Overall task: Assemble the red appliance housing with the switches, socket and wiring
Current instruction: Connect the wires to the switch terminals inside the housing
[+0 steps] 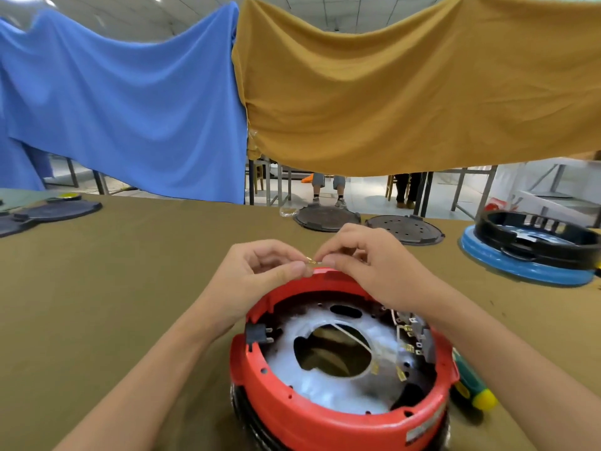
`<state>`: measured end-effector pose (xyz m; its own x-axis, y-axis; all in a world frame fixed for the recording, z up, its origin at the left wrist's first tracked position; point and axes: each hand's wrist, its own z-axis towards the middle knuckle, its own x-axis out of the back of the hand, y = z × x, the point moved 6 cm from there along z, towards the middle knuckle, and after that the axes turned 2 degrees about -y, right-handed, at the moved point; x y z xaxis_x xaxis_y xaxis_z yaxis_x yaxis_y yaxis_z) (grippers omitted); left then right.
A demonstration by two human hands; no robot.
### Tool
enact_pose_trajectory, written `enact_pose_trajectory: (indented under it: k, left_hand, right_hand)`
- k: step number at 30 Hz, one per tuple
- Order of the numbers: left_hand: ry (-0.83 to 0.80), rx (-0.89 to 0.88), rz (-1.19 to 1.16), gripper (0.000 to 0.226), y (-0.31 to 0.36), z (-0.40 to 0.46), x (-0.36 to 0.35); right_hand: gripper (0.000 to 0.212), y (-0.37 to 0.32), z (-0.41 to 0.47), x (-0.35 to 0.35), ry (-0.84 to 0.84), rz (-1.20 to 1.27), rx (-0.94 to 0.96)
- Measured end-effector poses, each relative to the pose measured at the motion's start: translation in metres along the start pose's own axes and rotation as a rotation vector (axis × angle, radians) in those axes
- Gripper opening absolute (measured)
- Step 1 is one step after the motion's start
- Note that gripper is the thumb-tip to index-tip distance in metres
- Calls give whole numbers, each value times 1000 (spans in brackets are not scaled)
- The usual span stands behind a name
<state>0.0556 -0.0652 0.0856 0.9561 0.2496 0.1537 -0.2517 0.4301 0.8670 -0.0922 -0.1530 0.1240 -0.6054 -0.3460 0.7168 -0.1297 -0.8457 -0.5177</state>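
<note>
The red appliance housing (325, 415) lies open side up on the olive table near me. A black socket (259, 333) sits in its left wall and switch parts (418, 333) with brass terminals line its right wall. White wires (354, 338) cross the central opening. Above the housing's far rim, my left hand (260, 275) and my right hand (367, 265) meet. Together they pinch a small brass wire terminal (311, 260) between thumbs and forefingers.
A green and yellow screwdriver (471, 385) lies right of the housing. Two dark round plates (328, 218) rest at the table's far edge, a blue and black housing (533, 252) at far right, dark lids (48, 211) at far left. Blue and mustard cloths hang behind.
</note>
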Motion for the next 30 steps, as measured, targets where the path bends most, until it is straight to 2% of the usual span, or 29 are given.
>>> enact_pose_trajectory:
  k: [5, 11, 16, 23, 25, 30]
  left_hand:
    - [65, -28, 32, 16, -1, 2, -2]
    - [70, -20, -12, 17, -3, 1, -4]
    - [53, -51, -34, 18, -1, -1, -6]
    - [71, -115, 8, 9, 6, -3, -4]
    - [56, -107, 39, 2, 5, -2, -5]
    - [44, -54, 72, 2, 2, -4, -2]
  right_hand:
    - [5, 10, 0, -7, 1, 136, -7]
    - [17, 1, -2, -14, -75, 275, 82]
    - [15, -2, -4, -19, -150, 346, 69]
    - [15, -9, -6, -17, -140, 324, 103]
    - [15, -7, -6, -17, -131, 287, 105]
    - [11, -6, -4, -17, -111, 218, 101]
